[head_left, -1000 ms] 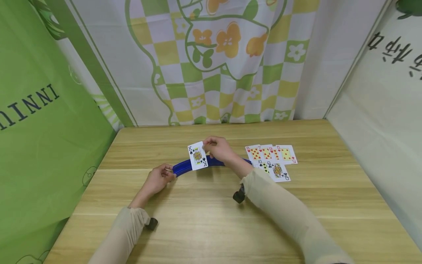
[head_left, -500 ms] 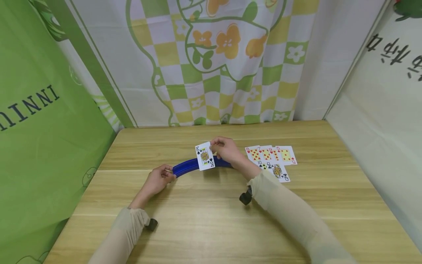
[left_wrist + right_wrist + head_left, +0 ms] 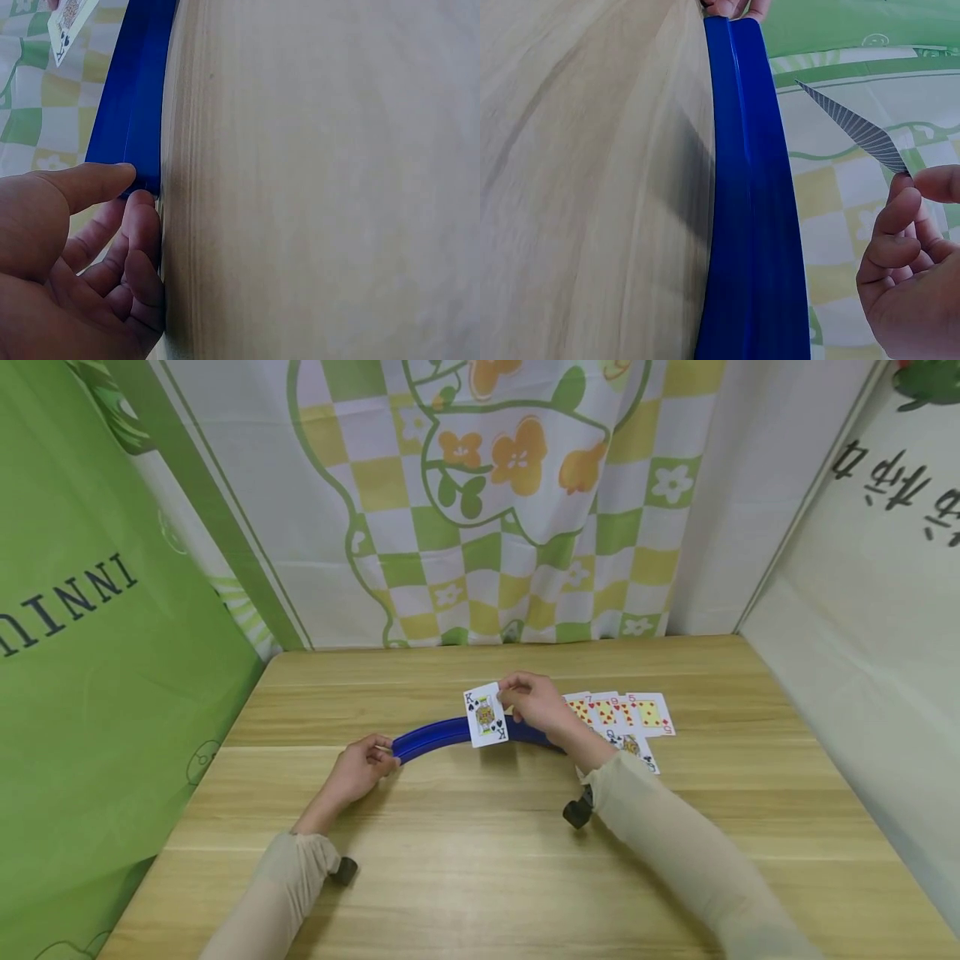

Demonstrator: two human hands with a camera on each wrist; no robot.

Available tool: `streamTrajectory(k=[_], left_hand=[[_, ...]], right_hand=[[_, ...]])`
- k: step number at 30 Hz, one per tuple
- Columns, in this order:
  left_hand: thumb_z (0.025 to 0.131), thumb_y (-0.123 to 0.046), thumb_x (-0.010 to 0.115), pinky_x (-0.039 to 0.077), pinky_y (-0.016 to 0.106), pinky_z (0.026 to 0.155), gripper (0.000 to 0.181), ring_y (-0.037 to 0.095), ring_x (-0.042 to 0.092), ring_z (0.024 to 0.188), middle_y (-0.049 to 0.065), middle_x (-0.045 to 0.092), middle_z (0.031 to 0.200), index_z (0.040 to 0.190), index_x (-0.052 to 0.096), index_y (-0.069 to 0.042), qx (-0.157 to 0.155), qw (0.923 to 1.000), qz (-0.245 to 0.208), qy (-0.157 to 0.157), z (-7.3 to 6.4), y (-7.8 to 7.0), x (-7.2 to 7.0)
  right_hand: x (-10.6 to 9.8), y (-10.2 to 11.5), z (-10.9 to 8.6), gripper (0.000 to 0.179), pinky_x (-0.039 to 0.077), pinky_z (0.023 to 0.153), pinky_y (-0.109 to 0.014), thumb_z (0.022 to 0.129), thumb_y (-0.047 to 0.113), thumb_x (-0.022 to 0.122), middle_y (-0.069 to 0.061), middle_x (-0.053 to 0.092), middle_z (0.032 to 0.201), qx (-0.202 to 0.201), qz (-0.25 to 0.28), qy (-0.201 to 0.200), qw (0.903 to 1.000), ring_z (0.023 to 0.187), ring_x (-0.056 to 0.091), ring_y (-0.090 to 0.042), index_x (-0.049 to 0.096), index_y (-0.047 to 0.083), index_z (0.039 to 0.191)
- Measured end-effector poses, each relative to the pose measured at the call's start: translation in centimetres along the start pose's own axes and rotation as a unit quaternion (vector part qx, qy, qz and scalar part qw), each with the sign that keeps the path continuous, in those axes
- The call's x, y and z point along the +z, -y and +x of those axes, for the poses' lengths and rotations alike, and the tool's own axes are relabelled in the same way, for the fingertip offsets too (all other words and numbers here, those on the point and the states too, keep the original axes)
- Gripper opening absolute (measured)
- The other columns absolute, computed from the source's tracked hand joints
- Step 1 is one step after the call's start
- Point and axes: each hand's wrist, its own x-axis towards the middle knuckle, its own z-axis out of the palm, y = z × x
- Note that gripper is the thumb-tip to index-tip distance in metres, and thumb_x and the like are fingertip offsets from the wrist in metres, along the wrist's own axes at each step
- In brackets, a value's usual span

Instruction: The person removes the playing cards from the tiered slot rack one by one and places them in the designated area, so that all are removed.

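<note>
A curved blue playing card holder lies on the table, its groove running along its length. My left hand pinches its left end, thumb on top, as the left wrist view shows with the holder's end. My right hand pinches a king of spades by its upper right edge, between thumb and fingers. From the right wrist, the card's striped back shows, apart from the holder and raised above it. My right forearm hides the holder's right end.
Right of the holder lie overlapping face-up playing cards: a back row of red cards and a front row with a queen of clubs, partly behind my right arm. The wooden table reaches back to a patterned curtain.
My right hand has carried the king of spades rightward along the holder, its arm covering more of the loose cards. My left hand has stayed on the holder's left end.
</note>
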Motion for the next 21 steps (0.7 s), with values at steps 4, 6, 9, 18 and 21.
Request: streamTrajectory(k=[4,6,9,18,21], left_hand=[[0.092,-0.015,0.071,0.052,0.027,0.070,0.032,0.018,0.066,0.084,0.012,0.072,0.097,0.120,0.062,-0.002,-0.002,1.0000,0.003,0.000,0.0,0.0,0.0],[0.092,-0.015,0.071,0.052,0.027,0.069,0.032,0.018,0.066,0.084,0.012,0.072,0.097,0.120,0.062,-0.002,-0.003,1.0000,0.003,-0.001,0.0,-0.1,0.0],[0.092,-0.015,0.071,0.052,0.027,0.069,0.032,0.018,0.066,0.083,0.012,0.072,0.097,0.120,0.062,-0.002,-0.004,1.0000,0.004,-0.003,0.0,-0.1,0.0],[0.092,-0.013,0.070,0.052,0.026,0.068,0.031,0.016,0.065,0.082,0.012,0.072,0.097,0.120,0.062,-0.001,-0.005,1.0000,0.005,0.001,0.0,0.1,0.0],[0.092,-0.014,0.070,0.051,0.026,0.068,0.031,0.016,0.065,0.082,0.012,0.072,0.096,0.119,0.062,-0.001,-0.006,1.0000,0.002,0.001,0.1,0.0,0.1]], right_hand=[[-0.7,-0.1,-0.4,0.023,0.045,0.061,-0.025,0.098,0.015,0.058,-0.006,0.066,0.090,0.003,-0.009,0.000,1.0000,0.064,0.050,-0.014,0.063,0.002,0.115],[-1.1,-0.2,-0.6,0.023,0.044,0.060,-0.024,0.098,0.016,0.058,-0.006,0.066,0.090,0.006,-0.010,-0.002,0.9999,0.064,0.050,-0.014,0.063,0.002,0.115],[-1.6,-0.2,-0.9,0.024,0.043,0.059,-0.025,0.098,0.016,0.057,-0.005,0.066,0.090,0.007,-0.015,-0.001,0.9999,0.064,0.050,-0.013,0.062,0.001,0.116],[-3.0,-0.7,-1.3,0.026,0.042,0.059,-0.025,0.099,0.017,0.057,-0.004,0.065,0.088,0.021,-0.012,-0.004,0.9997,0.064,0.050,-0.013,0.060,0.001,0.118],[-3.5,-0.8,-1.5,0.026,0.042,0.059,-0.025,0.100,0.019,0.056,-0.004,0.064,0.090,0.028,-0.015,-0.007,0.9995,0.065,0.049,-0.014,0.060,0.002,0.119]])
